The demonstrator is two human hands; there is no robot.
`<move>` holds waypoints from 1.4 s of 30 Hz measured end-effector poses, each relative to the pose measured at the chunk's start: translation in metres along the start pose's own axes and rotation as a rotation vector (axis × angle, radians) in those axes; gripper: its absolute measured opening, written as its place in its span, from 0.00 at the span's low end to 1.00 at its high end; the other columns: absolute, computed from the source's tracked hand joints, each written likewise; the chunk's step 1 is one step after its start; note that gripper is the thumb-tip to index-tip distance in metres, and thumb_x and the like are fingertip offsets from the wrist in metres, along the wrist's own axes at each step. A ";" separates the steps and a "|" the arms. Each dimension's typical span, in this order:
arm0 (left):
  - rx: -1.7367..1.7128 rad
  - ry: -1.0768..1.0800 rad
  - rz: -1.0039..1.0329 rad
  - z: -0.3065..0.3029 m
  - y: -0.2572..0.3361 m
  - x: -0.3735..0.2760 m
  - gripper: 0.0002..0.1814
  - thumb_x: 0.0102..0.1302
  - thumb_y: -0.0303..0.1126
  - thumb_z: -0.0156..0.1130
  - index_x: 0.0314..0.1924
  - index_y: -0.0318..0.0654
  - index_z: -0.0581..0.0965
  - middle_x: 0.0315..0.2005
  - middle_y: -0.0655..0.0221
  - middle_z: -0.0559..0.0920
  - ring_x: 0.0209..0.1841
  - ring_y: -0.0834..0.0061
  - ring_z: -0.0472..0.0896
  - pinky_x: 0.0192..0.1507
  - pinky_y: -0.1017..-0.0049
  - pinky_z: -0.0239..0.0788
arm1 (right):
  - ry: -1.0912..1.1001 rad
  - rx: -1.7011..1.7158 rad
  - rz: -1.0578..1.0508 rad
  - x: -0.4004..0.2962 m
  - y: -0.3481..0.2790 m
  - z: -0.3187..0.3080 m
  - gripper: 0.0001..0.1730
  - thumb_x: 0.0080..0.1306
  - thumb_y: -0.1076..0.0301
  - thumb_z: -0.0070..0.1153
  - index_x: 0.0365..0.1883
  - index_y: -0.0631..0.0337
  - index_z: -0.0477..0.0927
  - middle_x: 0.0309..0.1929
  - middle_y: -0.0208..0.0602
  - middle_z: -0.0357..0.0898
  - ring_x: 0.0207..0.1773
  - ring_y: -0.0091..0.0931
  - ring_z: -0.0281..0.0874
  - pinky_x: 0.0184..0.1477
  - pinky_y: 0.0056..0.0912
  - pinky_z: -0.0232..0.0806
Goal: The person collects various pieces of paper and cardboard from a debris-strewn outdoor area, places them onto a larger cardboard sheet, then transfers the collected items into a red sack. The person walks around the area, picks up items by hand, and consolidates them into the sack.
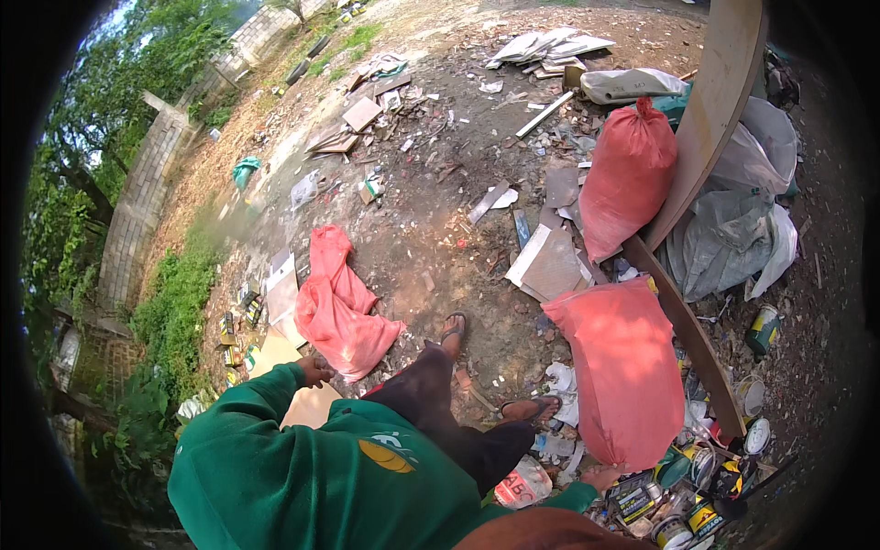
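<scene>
A full red woven sack (622, 371) lies on the ground at my right. At its near end, my right hand (601, 476) grips a gathered corner of the sack. My left hand (315, 371) hangs by the other side of my body with its fingers partly curled. Whether anything small is in it cannot be made out. Just beyond that hand lies a slack, crumpled red sack (344, 309), apart from the fingers as far as I can see. Farther off at the right, a tied red sack (629, 175) stands upright against a wooden board (711, 124).
A brown plank (687, 337) runs along the right. Paint cans (701, 515) and litter crowd the ground near my right hand. White and grey sacks (729, 234) lie behind the board. Broken panels (550, 258) and scraps (361, 113) are scattered ahead. A block wall (141, 199) borders the left.
</scene>
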State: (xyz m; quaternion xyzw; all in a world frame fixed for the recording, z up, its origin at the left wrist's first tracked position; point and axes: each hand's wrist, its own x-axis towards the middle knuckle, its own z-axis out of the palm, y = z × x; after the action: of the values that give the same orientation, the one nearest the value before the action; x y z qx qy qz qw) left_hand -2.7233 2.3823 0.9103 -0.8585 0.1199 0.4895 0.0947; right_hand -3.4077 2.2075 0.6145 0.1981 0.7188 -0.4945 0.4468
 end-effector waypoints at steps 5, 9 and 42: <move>-0.027 0.010 0.212 0.004 -0.047 0.046 0.22 0.65 0.50 0.64 0.49 0.42 0.83 0.35 0.70 0.85 0.33 0.77 0.84 0.40 0.72 0.76 | -0.216 -0.163 -0.203 -0.093 -0.044 0.097 0.25 0.67 0.40 0.55 0.25 0.50 0.66 0.14 0.21 0.53 0.12 0.17 0.52 0.13 0.24 0.45; -0.260 -0.002 0.164 -0.021 -0.071 0.062 0.21 0.65 0.48 0.64 0.49 0.40 0.82 0.33 0.69 0.84 0.31 0.78 0.81 0.37 0.72 0.75 | -0.268 -0.265 -0.341 -0.204 -0.083 0.227 0.21 0.68 0.49 0.55 0.21 0.49 0.66 0.14 0.22 0.58 0.12 0.20 0.54 0.13 0.26 0.48; -0.772 0.184 0.085 -0.271 -0.133 0.283 0.19 0.72 0.41 0.59 0.52 0.32 0.79 0.38 0.68 0.83 0.37 0.75 0.80 0.36 0.72 0.77 | -0.604 -0.915 -0.704 -0.586 0.065 0.631 0.11 0.61 0.69 0.60 0.20 0.56 0.73 0.13 0.20 0.59 0.11 0.15 0.51 0.13 0.22 0.44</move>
State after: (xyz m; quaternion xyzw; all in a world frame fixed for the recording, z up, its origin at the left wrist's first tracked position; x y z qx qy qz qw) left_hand -2.3226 2.4012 0.8081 -0.8654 -0.0293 0.4233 -0.2665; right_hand -2.7728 1.7678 0.9999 -0.4072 0.7214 -0.2892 0.4797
